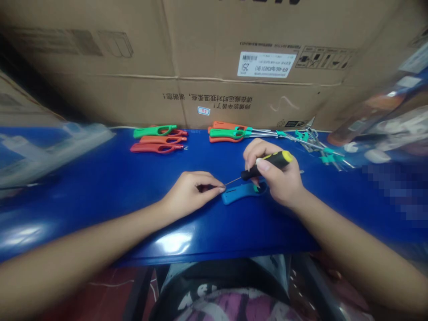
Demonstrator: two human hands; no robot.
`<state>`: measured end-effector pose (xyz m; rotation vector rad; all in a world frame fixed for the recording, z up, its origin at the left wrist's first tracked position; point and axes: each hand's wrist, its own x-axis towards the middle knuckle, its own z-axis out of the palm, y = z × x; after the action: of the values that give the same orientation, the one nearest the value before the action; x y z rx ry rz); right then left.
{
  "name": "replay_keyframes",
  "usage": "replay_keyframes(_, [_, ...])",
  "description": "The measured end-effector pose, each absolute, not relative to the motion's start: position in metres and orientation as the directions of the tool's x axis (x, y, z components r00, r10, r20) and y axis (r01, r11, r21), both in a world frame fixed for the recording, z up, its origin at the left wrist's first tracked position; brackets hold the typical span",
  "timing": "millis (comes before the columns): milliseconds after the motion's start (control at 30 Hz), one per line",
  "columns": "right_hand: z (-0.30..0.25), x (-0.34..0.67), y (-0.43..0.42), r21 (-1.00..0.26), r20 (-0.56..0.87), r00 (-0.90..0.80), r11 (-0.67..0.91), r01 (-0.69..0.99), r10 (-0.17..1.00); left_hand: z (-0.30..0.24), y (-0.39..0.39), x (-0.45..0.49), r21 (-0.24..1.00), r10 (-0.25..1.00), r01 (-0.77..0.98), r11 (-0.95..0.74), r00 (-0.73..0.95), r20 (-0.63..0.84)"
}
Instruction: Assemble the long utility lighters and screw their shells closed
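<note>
Here is the blue plastic handle, slim and curved with a dark slot near one end (242, 192), lying on its side on the glossy blue table (100, 196), right between the hands. Flat down like that, it probably sits steady without a full grip.

Just above the blue handle, the right hand (276, 174) is wrapped around a black-and-yellow screwdriver with a thin metal shaft (272, 162). It's held on a slant, fingers curled around the grip, likely for fine control. And look at the left hand (190, 194)! Thumb and fingertips are drawn narrow at the shaft's tip, close beside the blue handle's slotted end, perhaps to steady that point. Whether anything small is pinched there, one cannot tell.

Beyond the blue handle to the left lie green, red and orange plastic handles (152, 139), grouped side by side, presumably to keep them within reach. Directly beyond it rest green and orange handles fitted with thin metal rods (225, 133); farther right, a loose heap of metal rods with teal pieces (310, 141). Behind everything stands a large brown cardboard box (127, 96), seemingly a backstop for the lot.
</note>
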<state>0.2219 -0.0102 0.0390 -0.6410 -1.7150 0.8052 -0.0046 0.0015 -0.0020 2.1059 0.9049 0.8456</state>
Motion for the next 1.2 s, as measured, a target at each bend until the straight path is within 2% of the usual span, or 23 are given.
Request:
replay_keyframes(167, [0.033, 0.217, -0.010, -0.774, 0.621, -0.168, 0.632, 0.022, 0.766, -0.004, 0.002, -0.004, 0.778, 0.772, 0.310, -0.547, 0.546, 0.325])
replay_keyframes(367, [0.028, 0.210, -0.008, -0.656, 0.746, -0.077, 0.750, 0.085, 0.662, -0.004, 0.003, -0.003, 0.787, 0.793, 0.317, -0.530, 0.514, 0.327])
replay_keyframes(567, [0.021, 0.212, -0.008, -0.652, 0.715, -0.229, 0.749, 0.121, 0.660, -0.006, 0.003, -0.004, 0.768, 0.767, 0.326, -0.552, 0.561, 0.313])
replay_keyframes(733, [0.023, 0.212, -0.008, -0.664, 0.719, -0.170, 0.738, 0.122, 0.674, -0.004, 0.001, -0.004, 0.756, 0.757, 0.318, -0.572, 0.561, 0.336])
replay_keyframes(900, [0.028, 0.214, -0.008, -0.654, 0.739, -0.084, 0.742, 0.146, 0.668, -0.001, -0.001, -0.005, 0.690, 0.726, 0.345, -0.637, 0.569, 0.386])
replay_keyframes(1200, [0.025, 0.211, -0.012, -0.634, 0.742, -0.150, 0.756, 0.163, 0.654, -0.005, 0.001, -0.006, 0.543, 0.579, 0.353, -0.762, 0.748, 0.326])
